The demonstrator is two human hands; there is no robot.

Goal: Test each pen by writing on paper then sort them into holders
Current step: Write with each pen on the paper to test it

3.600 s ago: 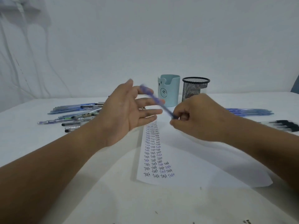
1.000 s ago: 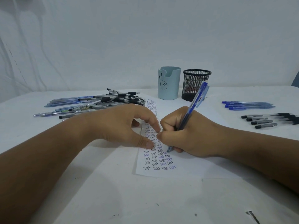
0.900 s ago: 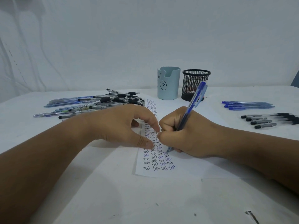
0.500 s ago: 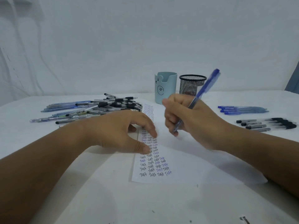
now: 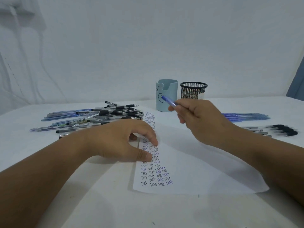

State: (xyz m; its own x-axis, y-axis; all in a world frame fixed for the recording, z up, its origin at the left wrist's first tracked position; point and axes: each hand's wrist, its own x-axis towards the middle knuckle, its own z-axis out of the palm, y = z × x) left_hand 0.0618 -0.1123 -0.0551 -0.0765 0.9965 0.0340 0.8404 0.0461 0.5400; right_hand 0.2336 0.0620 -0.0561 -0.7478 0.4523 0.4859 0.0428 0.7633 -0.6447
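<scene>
Here a white worktop [image 5: 82, 203] carries everything. On it lies a white sheet of paper [image 5: 197, 170] with columns of the handwritten word "Test" down its left side in black and blue ink. To the left of the sheet sprawls a loose heap of blue and black pens [image 5: 92, 119]; to the right lie a neat row of blue pens [image 5: 246, 116] and, nearer, a row of black-gripped pens [image 5: 279, 130], blurred. Behind the sheet stand a pale teal cylindrical holder with a bear face [image 5: 167, 97] and, just beside it on the right, a black wire-mesh holder [image 5: 193, 90]. The left hand [image 5: 121, 142] rests on the sheet's left edge, thumb and fingertips pressing the paper down. The right hand [image 5: 197, 119] hovers above the sheet, pinching a translucent blue pen [image 5: 168, 101] that points up and left, in front of the teal holder.
</scene>
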